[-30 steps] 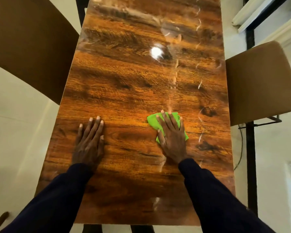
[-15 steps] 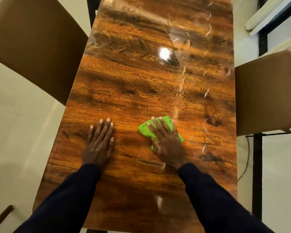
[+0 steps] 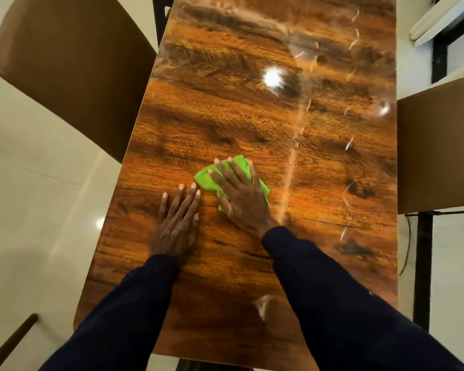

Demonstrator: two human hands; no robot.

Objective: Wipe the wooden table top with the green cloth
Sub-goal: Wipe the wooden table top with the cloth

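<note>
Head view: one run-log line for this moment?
stage: wiping | right hand: flat, pressing crumpled green cloth | left hand: flat on glossy wooden table top, beside cloth

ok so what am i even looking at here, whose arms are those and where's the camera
This is one picture from a camera worn on a person's head, looking forward and down, so the two arms in dark sleeves are the wearer's own. No machine is involved.

Below them is a long wooden table top, glossy, with light reflecting off it. A brown chair stands at its left and another chair at its right.

The right hand lies flat on a green cloth, pressing it onto the wood to wipe. The left hand rests flat on the bare table beside it, holding nothing. Apart from the cloth, nothing lies on the table.
</note>
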